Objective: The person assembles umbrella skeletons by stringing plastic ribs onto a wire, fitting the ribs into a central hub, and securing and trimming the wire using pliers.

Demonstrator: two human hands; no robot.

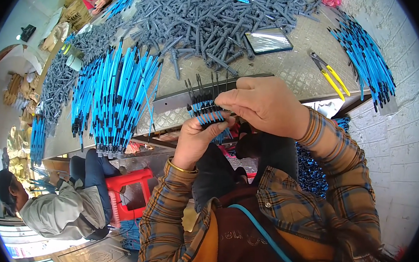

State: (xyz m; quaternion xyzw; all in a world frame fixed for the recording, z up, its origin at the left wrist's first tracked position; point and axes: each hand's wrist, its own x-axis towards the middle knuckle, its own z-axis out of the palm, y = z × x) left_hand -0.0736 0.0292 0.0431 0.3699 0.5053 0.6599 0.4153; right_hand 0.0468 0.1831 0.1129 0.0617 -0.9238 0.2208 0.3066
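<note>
My left hand (196, 141) is closed around a small bundle of blue rods with black tips (207, 112). Its thin black ends stick up in a spread row, just in front of the table's near edge. My right hand (269, 104) reaches in from the right, thumb and fingers pinched together against the upper side of the bundle. What the pinch holds is hidden by the fingers. A flat metal bar (170, 102) lies along the table edge behind both hands.
Grey plastic plugs (210, 20) form a big heap on the table (305, 35). Blue rods (118, 96) lie at left, more (364, 59) at right. Yellow-handled pliers (330, 74) and a phone (268, 41) lie nearby. A person (63, 206) sits at left by a red stool (133, 193).
</note>
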